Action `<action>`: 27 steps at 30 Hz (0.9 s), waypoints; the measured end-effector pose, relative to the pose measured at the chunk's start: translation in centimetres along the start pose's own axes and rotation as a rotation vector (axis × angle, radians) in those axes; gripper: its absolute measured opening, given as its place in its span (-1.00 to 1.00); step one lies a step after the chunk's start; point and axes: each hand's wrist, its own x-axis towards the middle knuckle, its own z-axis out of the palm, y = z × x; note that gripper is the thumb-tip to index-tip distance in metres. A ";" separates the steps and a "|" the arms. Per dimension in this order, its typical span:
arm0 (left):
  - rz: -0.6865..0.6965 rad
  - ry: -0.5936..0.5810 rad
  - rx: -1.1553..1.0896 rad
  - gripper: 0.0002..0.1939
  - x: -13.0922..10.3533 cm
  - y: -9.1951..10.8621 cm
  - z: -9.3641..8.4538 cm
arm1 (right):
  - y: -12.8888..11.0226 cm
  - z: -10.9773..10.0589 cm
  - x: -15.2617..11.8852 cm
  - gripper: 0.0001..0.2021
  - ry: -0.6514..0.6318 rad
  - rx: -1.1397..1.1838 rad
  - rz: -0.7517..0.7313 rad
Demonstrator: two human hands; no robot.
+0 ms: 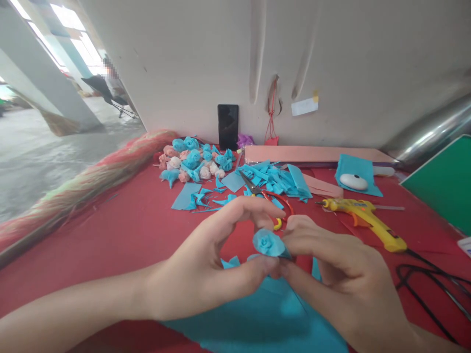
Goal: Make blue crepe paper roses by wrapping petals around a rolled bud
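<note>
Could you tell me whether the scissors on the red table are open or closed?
Open: the scissors lie with their blades spread apart among the blue paper scraps.

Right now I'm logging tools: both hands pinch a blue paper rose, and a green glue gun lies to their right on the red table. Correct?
Not quite: the glue gun is yellow, as the head view shows. Both the left hand and right hand do pinch the blue paper rose over the red table.
</note>
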 end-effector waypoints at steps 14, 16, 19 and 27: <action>0.144 -0.018 0.219 -0.48 -0.1 -0.3 0.2 | -0.2 0.1 -0.1 -0.87 -0.049 -0.367 -0.280; 0.161 -0.014 0.231 -0.47 0.0 -0.3 0.2 | -0.1 0.3 -0.2 -0.85 -0.045 -0.473 -0.357; 0.166 -0.011 0.224 -0.43 0.0 -0.2 0.4 | -0.1 0.3 -0.3 -0.86 -0.056 -0.631 -0.473; 0.166 0.026 0.195 -0.47 0.1 -0.2 0.6 | -0.3 0.0 -0.8 -0.81 -0.139 -0.810 -0.591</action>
